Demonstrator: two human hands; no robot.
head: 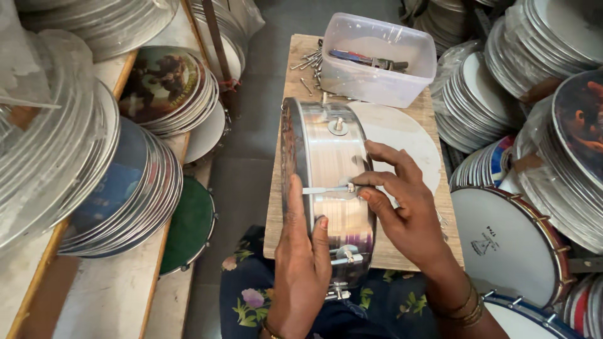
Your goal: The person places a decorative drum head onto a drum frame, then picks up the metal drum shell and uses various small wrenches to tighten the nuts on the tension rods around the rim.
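Observation:
A shiny metal drum shell [330,157] stands on its edge on a wooden board [276,207] over my lap. My left hand [301,263] lies flat against the shell's left rim and near side, steadying it. My right hand [402,207] pinches a thin metal tension rod [326,189] with thumb and forefinger, holding it across the shell's outer wall. Small metal lugs [338,125] stick out from the shell at the top and near the bottom. A white round drum skin [402,135] lies flat on the board behind the shell.
A clear plastic tub [377,59] with tools stands at the board's far end, loose rods [308,66] beside it. Stacks of drum skins and hoops [119,188] fill the left shelves and the right side. Finished drums [509,245] lean at the right.

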